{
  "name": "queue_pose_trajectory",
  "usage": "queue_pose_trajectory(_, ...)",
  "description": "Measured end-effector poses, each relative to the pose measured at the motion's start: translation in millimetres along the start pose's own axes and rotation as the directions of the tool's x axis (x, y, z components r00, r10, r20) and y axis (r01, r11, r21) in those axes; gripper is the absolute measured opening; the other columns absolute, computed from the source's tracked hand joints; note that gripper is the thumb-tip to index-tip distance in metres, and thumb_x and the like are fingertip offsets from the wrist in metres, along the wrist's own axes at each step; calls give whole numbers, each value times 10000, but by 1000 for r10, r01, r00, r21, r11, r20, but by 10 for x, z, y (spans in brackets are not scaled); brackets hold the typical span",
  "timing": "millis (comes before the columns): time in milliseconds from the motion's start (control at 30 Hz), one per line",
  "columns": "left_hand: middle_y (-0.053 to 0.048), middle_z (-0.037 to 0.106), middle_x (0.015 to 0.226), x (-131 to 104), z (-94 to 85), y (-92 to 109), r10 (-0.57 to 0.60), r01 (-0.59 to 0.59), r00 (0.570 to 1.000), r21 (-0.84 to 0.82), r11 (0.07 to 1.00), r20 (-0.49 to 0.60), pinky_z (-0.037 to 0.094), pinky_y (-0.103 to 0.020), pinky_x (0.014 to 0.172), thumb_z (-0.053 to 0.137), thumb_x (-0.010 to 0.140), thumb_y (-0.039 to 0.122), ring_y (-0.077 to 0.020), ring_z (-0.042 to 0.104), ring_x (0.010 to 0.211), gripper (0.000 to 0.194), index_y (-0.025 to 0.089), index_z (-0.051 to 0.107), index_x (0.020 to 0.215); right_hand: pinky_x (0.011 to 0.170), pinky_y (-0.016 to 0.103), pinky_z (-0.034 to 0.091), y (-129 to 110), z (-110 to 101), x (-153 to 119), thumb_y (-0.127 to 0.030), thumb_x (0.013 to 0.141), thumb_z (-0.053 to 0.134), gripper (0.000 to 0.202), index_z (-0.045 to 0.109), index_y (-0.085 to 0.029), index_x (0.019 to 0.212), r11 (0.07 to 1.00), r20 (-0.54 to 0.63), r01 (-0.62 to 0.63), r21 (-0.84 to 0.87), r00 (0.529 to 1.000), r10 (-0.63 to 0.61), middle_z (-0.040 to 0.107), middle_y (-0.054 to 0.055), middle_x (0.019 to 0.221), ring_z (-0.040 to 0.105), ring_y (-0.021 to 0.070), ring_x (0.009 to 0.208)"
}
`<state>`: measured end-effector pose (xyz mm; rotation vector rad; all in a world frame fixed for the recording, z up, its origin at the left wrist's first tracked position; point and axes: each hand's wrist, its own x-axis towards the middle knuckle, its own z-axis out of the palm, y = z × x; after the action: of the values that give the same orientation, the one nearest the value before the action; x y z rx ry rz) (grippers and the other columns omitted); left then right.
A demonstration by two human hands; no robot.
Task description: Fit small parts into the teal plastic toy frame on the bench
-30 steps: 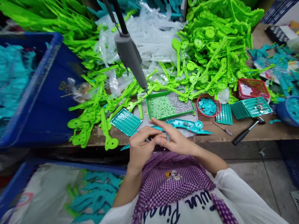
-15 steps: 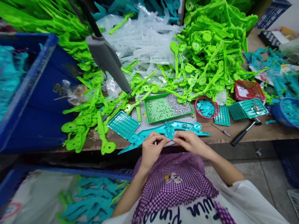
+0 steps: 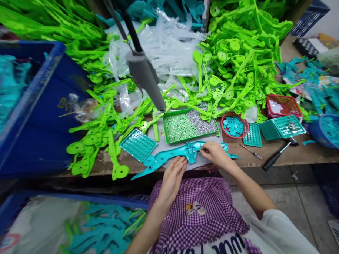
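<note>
A long teal plastic shell [image 3: 166, 155], ribbed at its middle and with pointed ends, lies across the near edge of the bench. My left hand [image 3: 173, 175] is laid out flat with fingers extended, its tips at the shell's lower edge just left of the ribbed middle. Over the right half of the shell, my right hand [image 3: 216, 155] has its fingertips pinched together. Whatever is in that pinch is too small to name. Behind the shell stands a green tray [image 3: 165, 129] with small metal pieces heaped in its right part.
A grey power screwdriver [image 3: 145, 77] hangs above the tray. Lime-green parts [image 3: 237, 76] pile up behind. Rightward are a red basket [image 3: 223, 131] of teal pieces, teal trays [image 3: 269, 127], a small screwdriver [image 3: 251, 152] and a hammer [image 3: 280, 154]. A blue crate [image 3: 33, 120] stands left.
My hands, which were pinching close together in front of the shell's middle, have parted. The left has opened flat; the right has moved up onto the shell's right half. The hanging screwdriver appears farther right.
</note>
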<state>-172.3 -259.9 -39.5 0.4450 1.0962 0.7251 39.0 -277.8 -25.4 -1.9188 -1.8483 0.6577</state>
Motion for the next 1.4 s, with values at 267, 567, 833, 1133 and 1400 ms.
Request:
queue_pose_trajectory(267,-19,715,904,73,191,99,-51,54,998,-48,997,45,555,-266,835,727,716,125,-133,695,876,187,179,622,862,686,259,304,-47,12,116,-161,880,615,115,685,-151,789,999,94,34,-31,995,-31,635,16,729,520,131,671)
queue_pose_trajectory(567,-41,748,917,75,284,91,-29,31,998,-44,999,56,553,-310,784,847,657,293,-184,716,846,328,177,607,849,712,273,299,-70,-115,40,-203,929,580,185,638,-163,757,994,135,110,0,985,-109,633,2,720,524,130,672)
queue_pose_trajectory(833,-90,765,857,145,294,97,-28,34,995,-55,998,99,558,-367,862,888,594,299,-249,727,900,359,122,667,815,892,357,269,-214,-24,-184,-315,1018,449,235,596,-172,904,958,16,7,-286,1000,-2,739,63,900,640,193,791)
queue_pose_trajectory(1133,-55,763,812,180,284,67,-44,49,998,-110,993,49,564,-380,890,857,657,214,-225,736,876,296,161,578,741,877,348,220,-279,62,-214,-316,1026,431,232,591,-185,918,949,-2,-85,-304,996,89,755,47,881,636,185,750)
queue_pose_trajectory(1400,-72,767,824,210,276,25,2,8,994,-90,996,109,573,-370,850,869,642,288,-238,735,870,310,143,644,798,879,340,231,-268,45,-193,-316,1022,441,214,586,-182,940,973,32,-95,-212,994,105,755,51,903,635,185,780)
